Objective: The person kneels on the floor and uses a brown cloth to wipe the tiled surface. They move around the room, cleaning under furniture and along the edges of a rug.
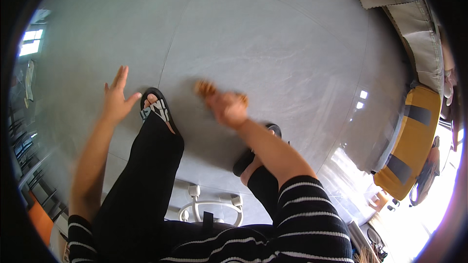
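Striped black-and-white sleeves (297,214) and black trouser legs (141,185) fill the lower frame, nearest the lens. Right hand (228,108), near centre, is closed in a fist around a small orange-brown object (205,88); the object protrudes at about 11 o'clock from the knuckles, blurred, its shape and material unreadable. Left hand (116,98), at 9 o'clock from the right, is open with fingers spread, holding nothing, just beside the black sandal with white straps (156,108). Second black sandal (246,158) lies under the right forearm. Grey tiled floor (273,34) lies beneath. Yellow padded seat with dark bands (412,141) sits at 3 o'clock.
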Motion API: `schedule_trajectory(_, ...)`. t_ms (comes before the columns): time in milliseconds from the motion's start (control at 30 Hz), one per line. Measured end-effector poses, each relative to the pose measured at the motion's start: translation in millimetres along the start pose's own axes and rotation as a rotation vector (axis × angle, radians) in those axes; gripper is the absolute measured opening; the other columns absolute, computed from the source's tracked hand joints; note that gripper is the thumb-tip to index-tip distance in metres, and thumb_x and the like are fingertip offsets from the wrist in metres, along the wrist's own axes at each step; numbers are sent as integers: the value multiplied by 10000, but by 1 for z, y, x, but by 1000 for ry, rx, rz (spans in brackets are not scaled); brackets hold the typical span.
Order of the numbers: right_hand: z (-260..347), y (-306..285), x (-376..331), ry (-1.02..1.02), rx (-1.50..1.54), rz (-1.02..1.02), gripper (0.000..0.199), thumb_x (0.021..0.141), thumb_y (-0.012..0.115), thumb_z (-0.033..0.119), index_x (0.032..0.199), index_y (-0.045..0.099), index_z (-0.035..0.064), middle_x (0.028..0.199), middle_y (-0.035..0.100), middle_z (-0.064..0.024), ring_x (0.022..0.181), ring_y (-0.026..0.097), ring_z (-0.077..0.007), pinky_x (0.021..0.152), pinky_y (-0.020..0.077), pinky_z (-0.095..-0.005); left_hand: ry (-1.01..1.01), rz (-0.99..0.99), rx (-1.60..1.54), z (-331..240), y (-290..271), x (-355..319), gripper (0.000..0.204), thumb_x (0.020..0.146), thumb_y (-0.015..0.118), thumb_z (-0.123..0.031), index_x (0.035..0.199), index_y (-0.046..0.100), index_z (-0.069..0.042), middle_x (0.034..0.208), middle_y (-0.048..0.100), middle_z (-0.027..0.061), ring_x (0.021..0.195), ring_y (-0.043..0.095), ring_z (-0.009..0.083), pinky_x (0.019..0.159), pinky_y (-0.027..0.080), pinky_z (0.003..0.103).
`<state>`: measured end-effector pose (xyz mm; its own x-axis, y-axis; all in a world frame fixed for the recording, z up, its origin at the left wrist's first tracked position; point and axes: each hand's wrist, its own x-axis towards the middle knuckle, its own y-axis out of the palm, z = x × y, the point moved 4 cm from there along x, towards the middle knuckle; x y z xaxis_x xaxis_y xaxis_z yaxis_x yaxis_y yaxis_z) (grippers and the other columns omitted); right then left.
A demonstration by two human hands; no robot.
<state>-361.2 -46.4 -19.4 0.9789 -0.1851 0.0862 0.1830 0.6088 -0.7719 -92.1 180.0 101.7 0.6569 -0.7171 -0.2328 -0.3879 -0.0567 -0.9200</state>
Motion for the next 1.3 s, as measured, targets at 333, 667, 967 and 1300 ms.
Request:
schedule_trajectory(333,-146,-119,87,623,-390,-289,197,889,560,132,1075,619,102,1092,617,-93,1032,534,-335,802,501,-464,-57,9,-91,41,20,-46,873,803,723,-243,1523,248,-107,1563,294,156,1421,319,342,1107,165,648)
schedule_trajectory(667,-131,-122,104,706,-455,-278,211,843,648,179,978,665,18,1056,623,-143,1034,538,-353,893,473,-425,-57,-19,-167,43,8,-45,880,803,713,-234,1519,232,-62,1552,303,181,1422,311,359,1112,211,591)
schedule_trajectory(967,-121,-108,96,706,-505,-154,227,876,642,220,988,669,25,1078,615,-146,1058,539,-321,890,484,-426,-17,-48,-248,44,8,-45,899,795,720,-204,1516,214,-24,1538,315,208,1403,337,367,1121,234,515)
schedule_trajectory(1300,-127,-94,85,599,-617,-225,154,804,654,111,956,634,100,1037,637,-61,1004,568,-301,745,511,-433,-43,-34,-255,43,5,-35,912,793,715,-167,1524,188,-27,1546,298,211,1396,345,366,1104,269,473)
